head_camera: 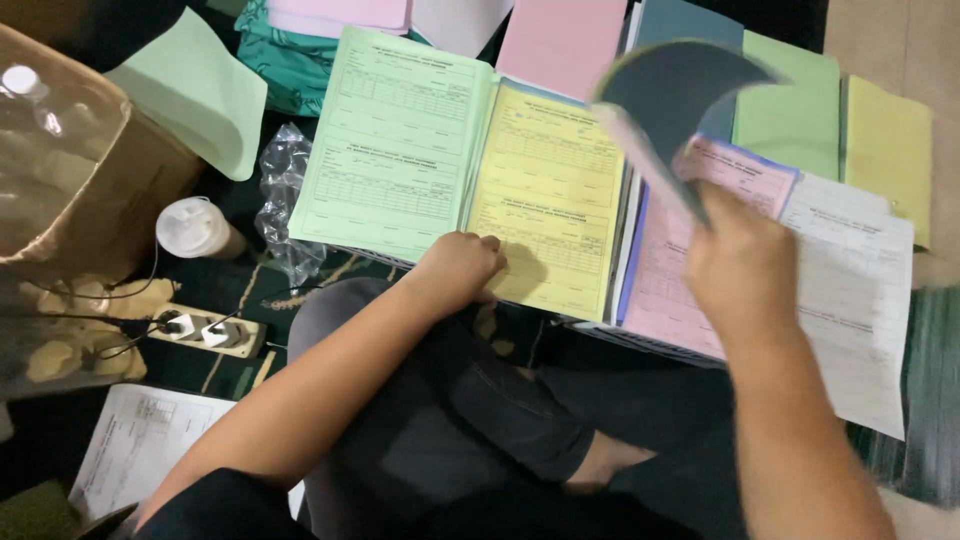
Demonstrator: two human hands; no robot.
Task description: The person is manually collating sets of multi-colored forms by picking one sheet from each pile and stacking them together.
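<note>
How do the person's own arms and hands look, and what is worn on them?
Both forearms are bare. The left arm has a dark sleeve pushed up near the elbow; no sleeve shows on the right arm. The left hand and right hand wear no gloves; no rings or watch are visible.

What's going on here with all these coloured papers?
A person sits on the floor with stacks of printed forms spread out in front. The left hand rests closed on the yellow form, beside a green form. The right hand lifts a dark, blurred sheet above the pink form.
</note>
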